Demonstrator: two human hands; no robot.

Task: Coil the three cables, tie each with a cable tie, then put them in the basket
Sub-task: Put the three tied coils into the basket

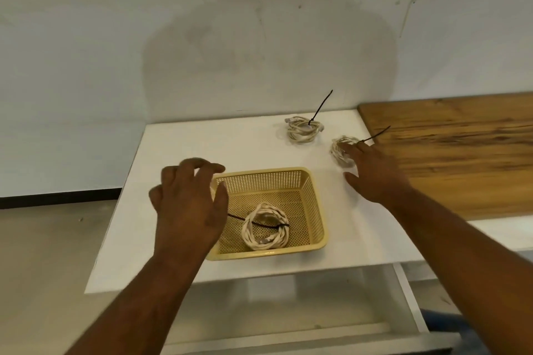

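Observation:
A yellow perforated basket sits on the white table. Inside it lies one coiled white cable bound with a black tie. A second tied coil lies at the back of the table, its tie tail sticking up. The third tied coil lies right of it, near the wooden board. My right hand reaches over this coil, fingers extended and touching it. My left hand hovers over the basket's left rim with fingers loosely curled, holding nothing.
A wooden board lies to the right of the white table. A grey wall stands close behind. Below the table's front edge a white frame shows; the floor lies to the left.

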